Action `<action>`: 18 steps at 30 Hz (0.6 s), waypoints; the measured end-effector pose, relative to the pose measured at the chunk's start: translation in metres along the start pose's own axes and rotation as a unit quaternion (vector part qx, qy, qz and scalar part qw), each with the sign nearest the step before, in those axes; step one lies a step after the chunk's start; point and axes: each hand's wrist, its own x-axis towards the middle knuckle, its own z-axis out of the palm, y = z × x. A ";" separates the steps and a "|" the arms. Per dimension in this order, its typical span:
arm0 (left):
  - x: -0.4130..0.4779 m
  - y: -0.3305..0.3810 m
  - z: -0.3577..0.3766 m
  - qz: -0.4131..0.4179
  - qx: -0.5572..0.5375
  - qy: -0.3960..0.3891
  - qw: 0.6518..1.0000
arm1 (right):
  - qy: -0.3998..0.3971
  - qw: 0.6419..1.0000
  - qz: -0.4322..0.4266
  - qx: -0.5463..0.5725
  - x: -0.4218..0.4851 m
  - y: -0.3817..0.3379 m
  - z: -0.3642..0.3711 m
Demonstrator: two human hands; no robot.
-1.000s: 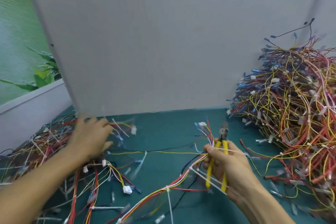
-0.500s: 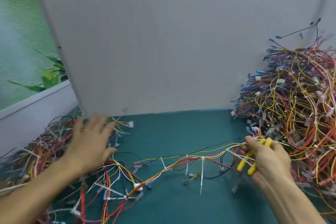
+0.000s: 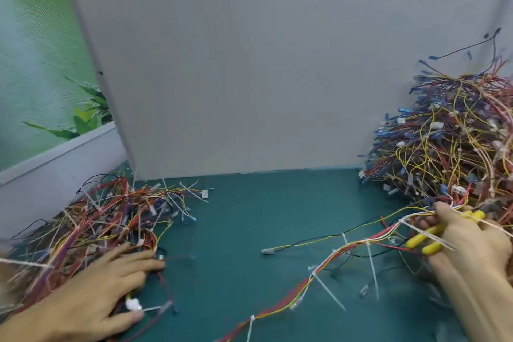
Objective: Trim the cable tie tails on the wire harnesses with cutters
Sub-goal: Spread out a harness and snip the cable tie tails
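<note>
Right hand (image 3: pixel 466 241), curled round the yellow cutters (image 3: pixel 424 241) and the harness (image 3: pixel 333 253) end, just swung to the right-edge pile (image 3: pixel 444 147), harness trailing across the bench (image 3: pixel 249 230) lower centre, left hand (image 3: pixel 105 291) now flat on the lower-left heap (image 3: pixel 97 216), so tails (image 3: pixel 372 266) look uncut.

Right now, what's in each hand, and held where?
Right hand grips the cutters by their yellow handles, plus wires of one harness. Left hand rests flat on the harness pile, holding nothing.

The light is soft and even, a little dim. The gray board (image 3: pixel 277 64) looks flat and dull. Shadows on the green table (image 3: pixel 236 230) are faint. The right hand (image 3: pixel 469 244) is blurry. The board's left edge leans over, bent by the wide camera.
</note>
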 end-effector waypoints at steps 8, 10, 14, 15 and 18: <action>-0.019 -0.028 -0.001 -0.058 0.018 -0.061 0.996 | -0.005 0.998 -0.053 -0.028 -0.008 0.015 0.006; -0.008 0.005 -0.018 -0.033 -0.035 -0.019 0.999 | -0.010 0.997 -0.070 -0.036 -0.010 0.017 0.010; 0.019 0.075 -0.037 -0.010 -0.162 0.090 0.983 | -0.015 0.996 -0.068 -0.057 -0.016 0.016 0.017; 0.029 0.091 -0.037 -0.031 -0.163 0.084 0.983 | -0.015 0.996 -0.063 -0.058 -0.016 0.015 0.018; 0.041 0.116 -0.015 -0.069 -0.146 0.038 0.986 | -0.022 0.995 -0.063 -0.068 -0.014 0.012 0.017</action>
